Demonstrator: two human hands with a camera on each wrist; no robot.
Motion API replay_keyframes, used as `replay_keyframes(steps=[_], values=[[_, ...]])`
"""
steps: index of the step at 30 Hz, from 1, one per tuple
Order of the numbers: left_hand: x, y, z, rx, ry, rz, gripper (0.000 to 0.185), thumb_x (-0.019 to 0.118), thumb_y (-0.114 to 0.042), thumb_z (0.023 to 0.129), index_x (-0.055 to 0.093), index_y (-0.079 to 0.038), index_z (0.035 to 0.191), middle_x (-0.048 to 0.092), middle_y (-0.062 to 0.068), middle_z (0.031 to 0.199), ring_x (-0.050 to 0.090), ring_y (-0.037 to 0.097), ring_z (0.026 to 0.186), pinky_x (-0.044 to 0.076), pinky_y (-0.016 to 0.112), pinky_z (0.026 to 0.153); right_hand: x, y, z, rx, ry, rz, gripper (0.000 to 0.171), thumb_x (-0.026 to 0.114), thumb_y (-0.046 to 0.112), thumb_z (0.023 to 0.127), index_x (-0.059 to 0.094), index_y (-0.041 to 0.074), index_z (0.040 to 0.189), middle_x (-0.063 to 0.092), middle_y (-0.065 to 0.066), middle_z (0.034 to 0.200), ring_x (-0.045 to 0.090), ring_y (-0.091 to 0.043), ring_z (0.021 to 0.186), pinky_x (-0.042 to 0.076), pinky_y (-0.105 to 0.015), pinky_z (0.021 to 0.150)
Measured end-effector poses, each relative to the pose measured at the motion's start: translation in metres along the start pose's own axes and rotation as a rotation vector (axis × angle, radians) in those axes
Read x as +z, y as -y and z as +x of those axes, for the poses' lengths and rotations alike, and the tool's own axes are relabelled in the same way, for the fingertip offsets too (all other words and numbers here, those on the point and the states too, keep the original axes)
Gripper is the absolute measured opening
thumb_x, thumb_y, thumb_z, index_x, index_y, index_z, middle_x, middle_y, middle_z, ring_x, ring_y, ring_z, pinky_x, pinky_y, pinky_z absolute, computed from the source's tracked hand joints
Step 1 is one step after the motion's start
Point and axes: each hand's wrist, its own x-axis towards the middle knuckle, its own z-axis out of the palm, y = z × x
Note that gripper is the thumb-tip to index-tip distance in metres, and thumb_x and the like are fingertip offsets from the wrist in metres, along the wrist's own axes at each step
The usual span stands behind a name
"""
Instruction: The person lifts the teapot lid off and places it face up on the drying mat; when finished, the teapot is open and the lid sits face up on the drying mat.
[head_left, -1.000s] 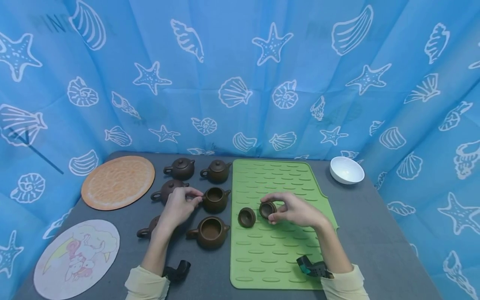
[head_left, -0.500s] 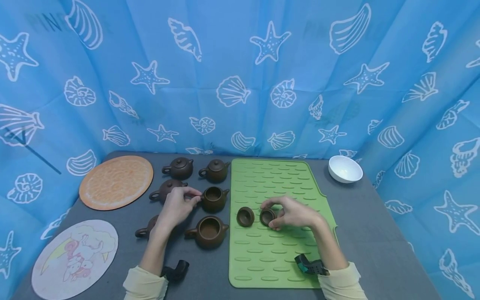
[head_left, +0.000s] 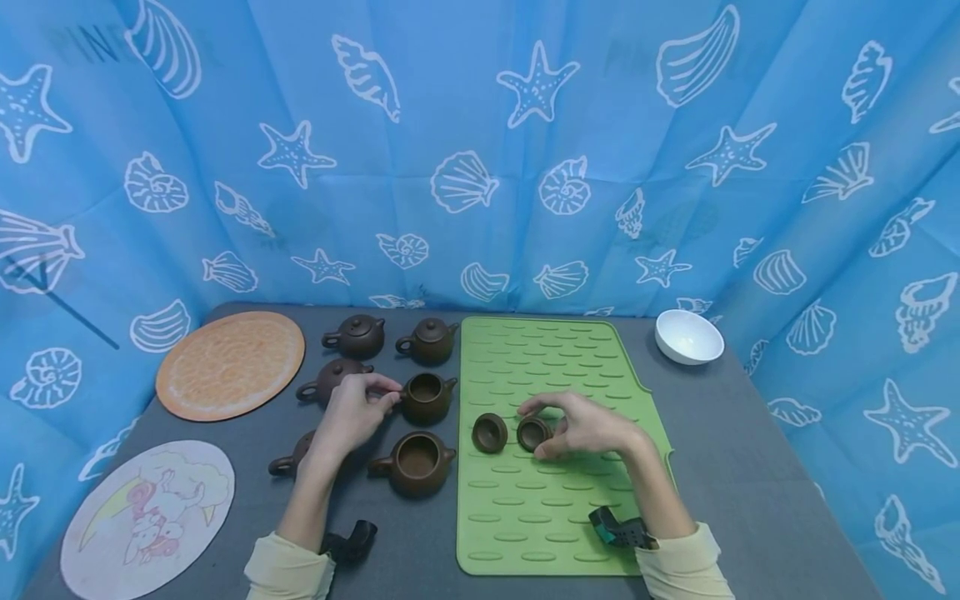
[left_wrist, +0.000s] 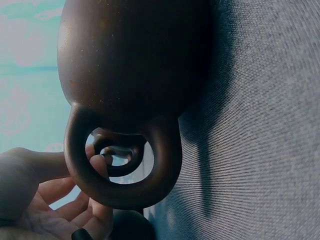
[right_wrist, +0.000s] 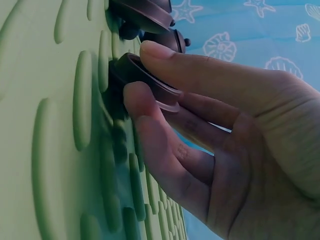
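Note:
My left hand (head_left: 356, 417) pinches the handle of a dark brown lidless teapot (head_left: 426, 400) on the grey table. A second open teapot (head_left: 417, 463) stands just nearer; in the left wrist view its large handle (left_wrist: 167, 165) partly hides the left fingers (left_wrist: 100, 210). My right hand (head_left: 588, 425) curls over the green mat, thumb and fingers round a small brown teapot lid (head_left: 533, 434), hollow side showing. In the right wrist view this lid (right_wrist: 145, 80) sits tilted close to the mat, the thumb (right_wrist: 160, 55) at its rim. Another lid (head_left: 489, 433) lies hollow side up beside it.
Lidded teapots stand at the back, including one (head_left: 429, 342) and another (head_left: 355, 337); more sit partly behind the left arm. The green mat (head_left: 540, 546) covers the middle right. A white bowl (head_left: 689, 337) stands back right. Two round mats, orange (head_left: 231, 365) and pink-white (head_left: 150, 508), lie left.
The right hand has lowered the lid slightly toward the near side of the mat, and its fingers have shifted around it. The left hand stays at the teapot handle.

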Motion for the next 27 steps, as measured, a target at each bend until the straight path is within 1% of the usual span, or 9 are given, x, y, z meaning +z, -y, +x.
replay_keyframes(steps=[2, 5, 8, 11, 15, 17, 20, 23, 27], values=[[-0.0004, -0.0002, -0.0002, 0.003, 0.0, 0.004, 0.014, 0.063, -0.019, 0.094, 0.07, -0.02, 0.105, 0.071, 0.002, 0.099, 0.059, 0.015, 0.073, 0.046, 0.028, 0.061, -0.0016, 0.0005, -0.001, -0.001, -0.005, -0.004, 0.061, 0.079, 0.017, 0.079, 0.052, 0.011, 0.134, 0.055, -0.012, 0.132, 0.045, -0.01, 0.044, 0.044, -0.023, 0.045], [-0.0006, -0.0006, -0.0002, -0.004, 0.002, 0.001, 0.014, 0.063, -0.019, 0.094, 0.07, -0.02, 0.105, 0.071, 0.002, 0.099, 0.059, 0.015, 0.072, 0.046, 0.028, 0.061, -0.0039, 0.0011, -0.0027, -0.004, -0.015, -0.003, 0.059, 0.078, 0.018, 0.081, 0.053, 0.01, 0.133, 0.055, -0.012, 0.132, 0.048, -0.013, 0.045, 0.044, -0.024, 0.043], [-0.0007, -0.0008, -0.0005, -0.006, 0.006, -0.006, 0.014, 0.063, -0.019, 0.094, 0.07, -0.02, 0.106, 0.07, 0.003, 0.099, 0.059, 0.015, 0.072, 0.046, 0.028, 0.061, -0.0056, 0.001, -0.0037, -0.007, -0.022, -0.01, 0.057, 0.077, 0.018, 0.081, 0.053, 0.01, 0.133, 0.055, -0.012, 0.132, 0.054, -0.023, 0.046, 0.044, -0.025, 0.043], [-0.0006, -0.0004, -0.0008, 0.0, 0.006, -0.008, 0.014, 0.063, -0.019, 0.094, 0.07, -0.019, 0.106, 0.07, 0.003, 0.098, 0.059, 0.015, 0.072, 0.046, 0.029, 0.061, -0.0064, 0.0008, -0.0045, -0.012, -0.025, -0.008, 0.057, 0.076, 0.018, 0.082, 0.053, 0.009, 0.133, 0.056, -0.012, 0.132, 0.059, -0.034, 0.051, 0.044, -0.027, 0.042], [-0.0003, 0.0002, -0.001, 0.006, 0.003, -0.004, 0.014, 0.063, -0.019, 0.094, 0.07, -0.019, 0.105, 0.07, 0.003, 0.098, 0.058, 0.015, 0.071, 0.045, 0.029, 0.061, -0.0068, 0.0012, -0.0056, -0.025, -0.032, 0.002, 0.055, 0.075, 0.019, 0.084, 0.053, 0.009, 0.133, 0.058, -0.012, 0.13, 0.063, -0.04, 0.058, 0.045, -0.031, 0.042], [-0.0007, 0.0003, -0.0011, 0.007, 0.002, 0.0, 0.013, 0.064, -0.019, 0.093, 0.07, -0.019, 0.105, 0.07, 0.003, 0.097, 0.057, 0.016, 0.07, 0.044, 0.029, 0.06, -0.0069, 0.0011, -0.0056, -0.035, -0.039, 0.0, 0.054, 0.074, 0.021, 0.085, 0.053, 0.009, 0.133, 0.058, -0.013, 0.131, 0.063, -0.038, 0.057, 0.044, -0.031, 0.041], [-0.0012, 0.0001, -0.0014, 0.005, 0.004, 0.0, 0.013, 0.064, -0.02, 0.093, 0.07, -0.02, 0.104, 0.07, 0.002, 0.097, 0.057, 0.016, 0.07, 0.045, 0.028, 0.06, -0.0075, 0.0012, -0.0049, -0.056, -0.066, -0.004, 0.052, 0.072, 0.025, 0.087, 0.052, 0.01, 0.133, 0.057, -0.013, 0.132, 0.054, -0.025, 0.046, 0.043, -0.028, 0.04], [-0.0018, -0.0003, -0.0011, 0.001, 0.015, -0.008, 0.013, 0.063, -0.021, 0.094, 0.07, -0.021, 0.105, 0.07, 0.002, 0.099, 0.058, 0.016, 0.071, 0.046, 0.028, 0.061, -0.0085, 0.0017, -0.0032, -0.076, -0.109, 0.005, 0.049, 0.07, 0.026, 0.089, 0.053, 0.014, 0.133, 0.057, -0.013, 0.132, 0.047, -0.012, 0.043, 0.043, -0.026, 0.042], [-0.003, -0.0005, 0.0004, -0.006, 0.03, -0.014, 0.013, 0.063, -0.023, 0.094, 0.069, -0.022, 0.105, 0.069, 0.002, 0.097, 0.058, 0.017, 0.072, 0.047, 0.029, 0.061, -0.0102, 0.0063, 0.002, -0.088, -0.164, 0.045, 0.044, 0.069, 0.026, 0.09, 0.054, 0.022, 0.131, 0.06, -0.013, 0.129, 0.044, -0.009, 0.045, 0.041, -0.026, 0.041]])
